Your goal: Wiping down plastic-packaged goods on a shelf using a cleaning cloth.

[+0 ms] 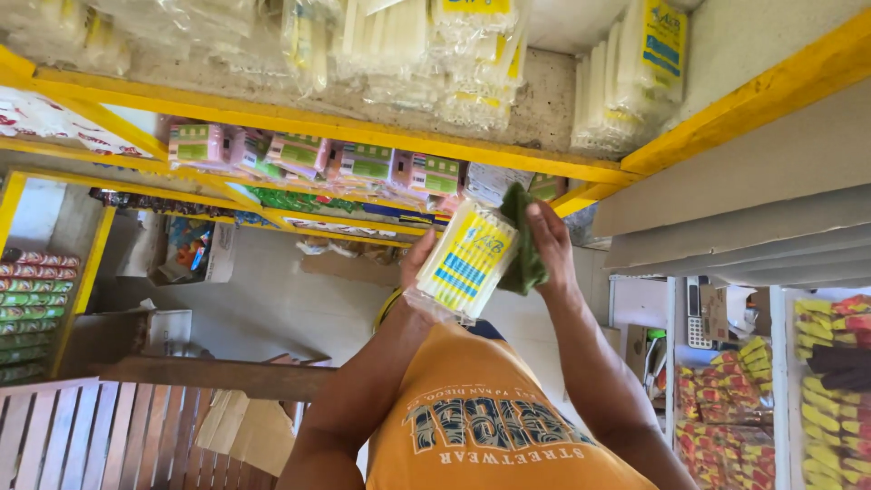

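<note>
Head cam looked down at both hands raised in front of yellow shelves. Left hand was closed on a pack of white candles in clear plastic w/ a yellow-blue label, gripping it from the lower left side, pack tilted, top end toward the shelf. Right hand was closed on a green cloth, fingers curled over it, cloth pressed against the pack's right edge, touching. Both hands close together, pack between them.

Just above the hands ran the yellow shelf edge. Beyond it, on the upper shelf, more candle packs stood up and to the right of the hands, others in clear bags further left. Just left of the hands and a bit higher, a row of pink-green boxes sat on the next shelf. Far left, stacked red and green rolls. Far right and lower than the hands, yellow-red snack packets in a white rack. Orange shirt showed below the hands, between the forearms.
</note>
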